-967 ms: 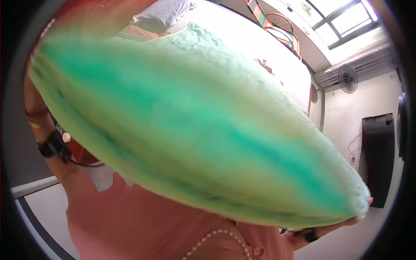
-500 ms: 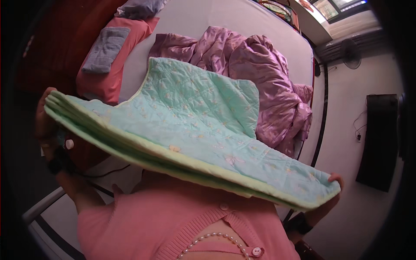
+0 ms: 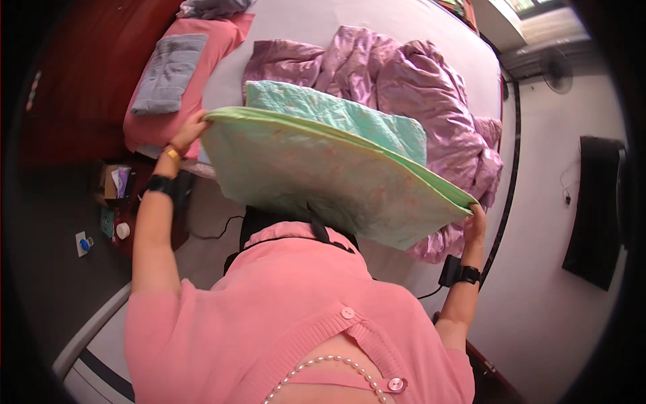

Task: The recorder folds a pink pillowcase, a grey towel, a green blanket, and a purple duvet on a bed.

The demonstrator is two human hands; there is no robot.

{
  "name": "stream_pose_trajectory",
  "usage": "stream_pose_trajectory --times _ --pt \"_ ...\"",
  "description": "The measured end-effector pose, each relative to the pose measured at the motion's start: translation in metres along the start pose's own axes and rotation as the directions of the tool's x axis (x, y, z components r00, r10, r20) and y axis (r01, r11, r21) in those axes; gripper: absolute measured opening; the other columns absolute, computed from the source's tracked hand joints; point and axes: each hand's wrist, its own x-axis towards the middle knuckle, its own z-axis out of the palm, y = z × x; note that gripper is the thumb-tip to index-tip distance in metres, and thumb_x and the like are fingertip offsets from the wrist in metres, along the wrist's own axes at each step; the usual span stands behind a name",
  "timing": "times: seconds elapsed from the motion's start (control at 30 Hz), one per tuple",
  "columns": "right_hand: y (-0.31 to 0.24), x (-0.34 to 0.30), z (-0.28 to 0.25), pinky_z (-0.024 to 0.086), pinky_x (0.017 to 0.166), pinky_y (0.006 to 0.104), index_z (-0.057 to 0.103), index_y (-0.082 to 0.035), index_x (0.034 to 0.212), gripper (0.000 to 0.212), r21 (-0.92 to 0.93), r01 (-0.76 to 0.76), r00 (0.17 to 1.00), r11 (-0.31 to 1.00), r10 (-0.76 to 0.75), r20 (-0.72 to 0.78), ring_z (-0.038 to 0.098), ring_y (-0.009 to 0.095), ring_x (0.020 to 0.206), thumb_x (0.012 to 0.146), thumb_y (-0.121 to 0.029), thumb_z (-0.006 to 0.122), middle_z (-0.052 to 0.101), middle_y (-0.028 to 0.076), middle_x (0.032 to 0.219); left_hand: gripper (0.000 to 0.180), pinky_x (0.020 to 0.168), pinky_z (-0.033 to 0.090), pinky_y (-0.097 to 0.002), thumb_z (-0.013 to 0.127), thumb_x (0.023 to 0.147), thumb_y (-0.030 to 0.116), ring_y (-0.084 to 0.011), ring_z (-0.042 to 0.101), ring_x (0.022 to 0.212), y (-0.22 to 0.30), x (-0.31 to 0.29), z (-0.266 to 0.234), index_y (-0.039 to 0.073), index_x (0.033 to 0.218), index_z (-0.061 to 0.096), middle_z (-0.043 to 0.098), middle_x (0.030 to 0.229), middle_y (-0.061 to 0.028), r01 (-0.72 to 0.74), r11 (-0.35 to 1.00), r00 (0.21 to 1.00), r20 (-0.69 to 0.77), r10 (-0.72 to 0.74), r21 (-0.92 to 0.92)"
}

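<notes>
A thin quilted blanket, mint green with a pale pattern and light green edging, hangs folded in layers between my hands. At its upper left corner, my left hand is closed on the edge. My right hand grips the corner at the far right. The near side drops down in front of my body, and a mint flap lies beyond the held edge, against a rumpled purple satin comforter on the bed. My fingers are partly hidden by the cloth.
The bed has a white sheet. A pink pillow with a folded grey towel lies at its left. A small bedside stand holds boxes and a white-lidded thing. A fan stands far right.
Both hands have moved forward toward the bed and closer together, with the blanket's held edge lifted. Its near side now hangs down, and less of the mint top shows.
</notes>
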Motion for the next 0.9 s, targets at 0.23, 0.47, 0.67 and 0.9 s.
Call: stream_pose_trajectory --times 0.23,0.47,0.67,0.9 --pt "0.050 0.109 0.000 0.035 0.058 0.0219 0.059 -0.010 0.089 0.020 0.120 -0.173 0.956 0.978 0.196 -0.218 0.051 0.010 0.070 0.073 -0.022 0.056 0.057 -0.003 0.080 0.012 0.067 0.040 -0.0210 0.051 0.082 0.011 -0.0064 0.049 0.072 -0.014 0.117 0.031 0.003 0.088 0.058 0.056 0.081 0.0024 -0.019 1.000 0.983 -0.182 0.021 0.011" --pt "0.137 0.181 0.035 0.036 0.077 0.0252 0.053 -0.010 0.102 0.027 0.158 -0.065 0.992 0.985 0.081 -0.098 0.049 0.012 0.086 0.081 -0.027 0.053 0.054 -0.001 0.094 0.087 0.092 0.034 -0.0366 0.067 0.066 0.043 -0.0330 0.038 0.116 -0.081 0.181 0.040 0.003 0.129 0.023 0.039 0.122 -0.0271 0.221 0.932 0.919 -0.380 -0.101 0.288" --pt "0.220 0.085 0.028 0.033 0.088 0.0344 0.041 -0.007 0.119 0.056 -0.212 -0.499 0.866 0.840 0.477 -0.147 0.044 0.022 0.104 0.074 -0.036 0.058 0.048 0.007 0.114 0.092 0.095 0.029 -0.0361 0.065 0.068 0.046 -0.0305 0.033 0.118 -0.200 0.070 0.091 -0.003 0.131 0.017 0.033 0.126 -0.0247 0.464 0.861 0.878 -0.233 -0.418 0.207" --pt "0.197 0.048 0.030 0.040 0.081 0.0356 0.045 -0.003 0.114 0.055 -0.072 -0.769 0.635 0.635 0.772 0.022 0.051 0.023 0.094 0.068 -0.026 0.064 0.053 0.010 0.105 0.074 0.080 0.042 -0.0317 0.068 0.068 0.031 -0.0227 0.052 0.095 -0.222 0.036 0.106 -0.003 0.122 0.032 0.050 0.109 -0.0168 0.519 0.854 0.849 -0.137 -0.510 0.043"
